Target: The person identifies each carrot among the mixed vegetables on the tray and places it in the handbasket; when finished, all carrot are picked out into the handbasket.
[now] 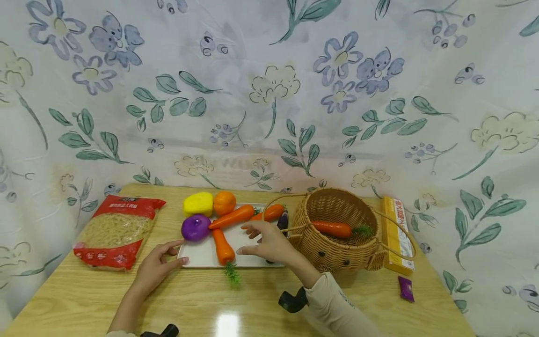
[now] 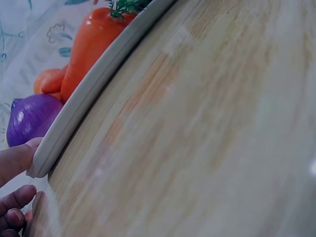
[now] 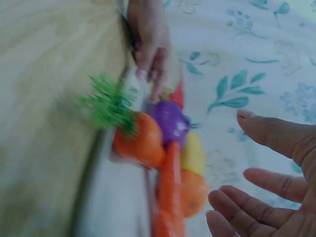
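Observation:
My left hand (image 1: 157,264) holds the left end of a white tray (image 1: 200,255), thumb over the rim and fingers bent at the edge. On the tray lie a purple onion (image 1: 195,228), a carrot (image 1: 223,248) with its green top over the front rim, a second carrot (image 1: 236,216) set diagonally, and a third carrot (image 1: 273,213). A dark eggplant (image 1: 284,224) is at the right end, partly hidden by my right hand (image 1: 269,241). That hand hovers above the tray with fingers spread and nothing between them. In the right wrist view its thumb and fingers are apart.
A wicker basket (image 1: 349,255) with a carrot (image 1: 334,229) in it stands right of the tray. Behind the onion sit a yellow vegetable (image 1: 198,204) and an orange (image 1: 224,203). A red bag (image 1: 115,231) lies left; a yellow box (image 1: 396,234) and small purple packet (image 1: 406,289) lie right.

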Demonstrator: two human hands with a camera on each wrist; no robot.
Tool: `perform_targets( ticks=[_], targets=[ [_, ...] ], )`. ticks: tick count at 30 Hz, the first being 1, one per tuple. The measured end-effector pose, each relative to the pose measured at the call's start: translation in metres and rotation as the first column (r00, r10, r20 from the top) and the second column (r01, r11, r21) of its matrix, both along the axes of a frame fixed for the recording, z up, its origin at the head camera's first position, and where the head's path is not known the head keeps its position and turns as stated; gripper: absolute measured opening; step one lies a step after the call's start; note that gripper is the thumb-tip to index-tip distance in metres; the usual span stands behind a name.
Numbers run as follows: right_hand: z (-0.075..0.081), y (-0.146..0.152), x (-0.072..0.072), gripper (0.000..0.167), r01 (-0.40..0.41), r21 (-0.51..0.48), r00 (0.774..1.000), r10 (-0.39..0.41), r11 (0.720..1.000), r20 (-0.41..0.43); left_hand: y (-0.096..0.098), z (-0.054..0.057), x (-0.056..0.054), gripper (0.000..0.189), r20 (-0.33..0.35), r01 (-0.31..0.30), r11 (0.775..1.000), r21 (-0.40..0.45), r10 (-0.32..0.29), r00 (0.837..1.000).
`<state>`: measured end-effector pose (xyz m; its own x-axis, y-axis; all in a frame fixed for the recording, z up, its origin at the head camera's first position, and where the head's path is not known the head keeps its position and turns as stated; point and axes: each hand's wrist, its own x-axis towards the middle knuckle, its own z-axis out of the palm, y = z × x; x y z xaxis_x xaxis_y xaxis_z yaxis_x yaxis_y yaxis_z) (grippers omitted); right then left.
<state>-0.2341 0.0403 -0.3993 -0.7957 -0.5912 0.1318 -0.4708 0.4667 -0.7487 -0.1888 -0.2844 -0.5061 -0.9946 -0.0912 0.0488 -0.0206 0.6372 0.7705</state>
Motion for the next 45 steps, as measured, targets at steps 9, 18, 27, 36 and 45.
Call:
perform_targets(
  ticks=[9,18,27,36,45],
  targets=[
    [-0.041,-0.027,0.003,0.059,0.108,0.012,0.992,-0.109,0.994,0.059,0.001,-0.001,0.000,0.057,-0.012,-0.008,1.000,-0.012,0.007,1.000],
    [-0.069,-0.052,0.012,0.063,0.218,0.088,0.976,-0.219,0.972,0.001,0.001,-0.001,0.001,0.056,-0.012,-0.008,1.000,-0.010,0.008,1.000],
    [-0.079,-0.070,0.015,0.062,0.313,0.029,0.950,-0.312,0.949,-0.033,0.001,0.001,0.002,0.055,-0.011,-0.009,1.000,-0.016,0.009,1.000],
    [-0.077,-0.083,0.019,0.052,0.434,0.028,0.900,-0.433,0.900,-0.040,0.002,0.002,0.002,0.056,-0.003,-0.021,1.000,-0.015,0.021,1.000],
    [-0.079,-0.086,0.020,0.048,0.487,0.052,0.873,-0.483,0.872,-0.065,0.003,0.002,0.003,0.054,-0.016,-0.018,1.000,-0.002,0.018,1.000]
  ],
)
